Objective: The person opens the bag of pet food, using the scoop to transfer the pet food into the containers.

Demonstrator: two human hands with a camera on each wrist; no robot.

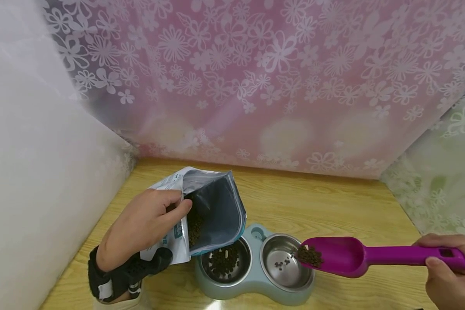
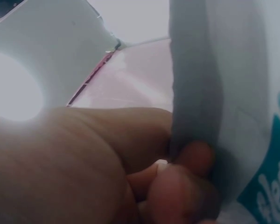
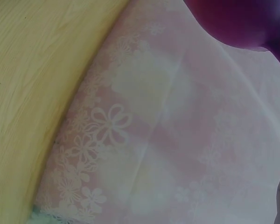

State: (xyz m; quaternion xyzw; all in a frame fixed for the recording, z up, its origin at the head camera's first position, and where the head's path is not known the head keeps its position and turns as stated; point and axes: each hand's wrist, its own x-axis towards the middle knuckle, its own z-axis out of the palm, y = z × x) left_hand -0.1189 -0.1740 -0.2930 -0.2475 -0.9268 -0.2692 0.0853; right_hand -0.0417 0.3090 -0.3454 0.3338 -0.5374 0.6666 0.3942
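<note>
My left hand (image 1: 143, 226) pinches the near edge of an open foil-lined bag (image 1: 221, 211), tilted so that brown kibble shows inside its mouth. In the left wrist view thumb and fingers grip the white side of the bag (image 2: 242, 93). My right hand (image 1: 451, 275) holds a purple scoop (image 1: 345, 256) by its handle, with kibble (image 1: 310, 255) gathered at its front lip. That lip is over the right metal bowl (image 1: 286, 277), where a few pieces lie. More kibble (image 1: 222, 260) sits in the left bowl (image 1: 243, 262), partly hidden by the bag.
Both bowls are set in a pale blue double stand (image 1: 253, 249) on a wood-grain table (image 1: 314, 198). A pink flowered sheet (image 1: 255, 86) hangs behind, with a white surface (image 1: 42, 172) at left and a pale flowered one (image 1: 445, 181) at right.
</note>
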